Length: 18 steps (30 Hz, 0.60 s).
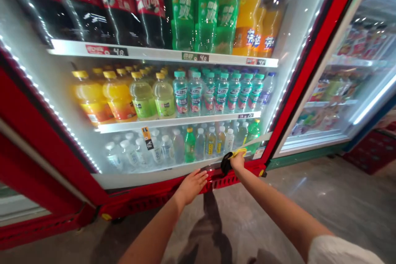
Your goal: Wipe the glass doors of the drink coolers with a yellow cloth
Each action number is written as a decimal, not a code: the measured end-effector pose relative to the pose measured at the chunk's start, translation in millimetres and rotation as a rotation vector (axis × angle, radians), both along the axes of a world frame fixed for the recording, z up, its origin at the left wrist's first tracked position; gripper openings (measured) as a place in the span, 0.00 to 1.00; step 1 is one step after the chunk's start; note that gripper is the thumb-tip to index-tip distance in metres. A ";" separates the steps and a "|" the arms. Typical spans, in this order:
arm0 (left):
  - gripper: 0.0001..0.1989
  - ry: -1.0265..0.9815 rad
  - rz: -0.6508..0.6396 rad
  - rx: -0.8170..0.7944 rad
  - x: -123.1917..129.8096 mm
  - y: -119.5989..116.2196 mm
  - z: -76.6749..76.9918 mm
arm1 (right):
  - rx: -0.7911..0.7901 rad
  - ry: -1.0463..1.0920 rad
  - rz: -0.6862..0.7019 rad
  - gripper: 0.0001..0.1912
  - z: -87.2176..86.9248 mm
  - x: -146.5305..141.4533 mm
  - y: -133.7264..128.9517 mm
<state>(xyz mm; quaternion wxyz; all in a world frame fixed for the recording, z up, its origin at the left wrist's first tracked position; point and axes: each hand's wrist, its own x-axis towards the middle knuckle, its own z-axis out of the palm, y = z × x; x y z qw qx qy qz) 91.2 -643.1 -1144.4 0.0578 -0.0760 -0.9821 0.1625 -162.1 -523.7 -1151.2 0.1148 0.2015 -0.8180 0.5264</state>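
My right hand [238, 161] is closed on a yellow looped item [240, 152] low at the right front of a drinks fridge. A black rounded piece [227, 163] hangs just left of these fingers; whether it joins the yellow item I cannot tell. A pale strip [260, 142] runs from near that hand to the fridge's right frame. My left hand [194, 184] lies open, fingers stretched out, at the red bottom edge [161, 195] of the fridge. Behind both hands, small bottles of water [167, 148] and a green bottle [189, 145] stand on the lowest level.
Yellow juice bottles [119, 95] and teal-capped bottles [194, 93] line the middle shelf [179, 122]. Large cola [148, 8], green soda [182, 12] and orange soda [247, 16] bottles fill the top one. Another fridge [331, 103] stands right. Grey floor [309, 210] lies below.
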 end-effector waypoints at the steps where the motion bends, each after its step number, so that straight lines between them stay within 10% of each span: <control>1: 0.24 -0.003 -0.005 -0.001 -5.0 -3.0 -3.5 | 0.002 -0.025 -0.040 0.24 -10.5 0.6 -2.0; 10: 0.29 0.009 0.060 0.085 -30.5 -20.2 -62.8 | 0.015 -0.086 -0.113 0.40 -97.6 41.5 8.2; 18: 0.30 0.082 0.034 0.118 -2.3 -25.4 -66.1 | 0.154 0.305 0.229 0.40 -100.6 86.1 6.0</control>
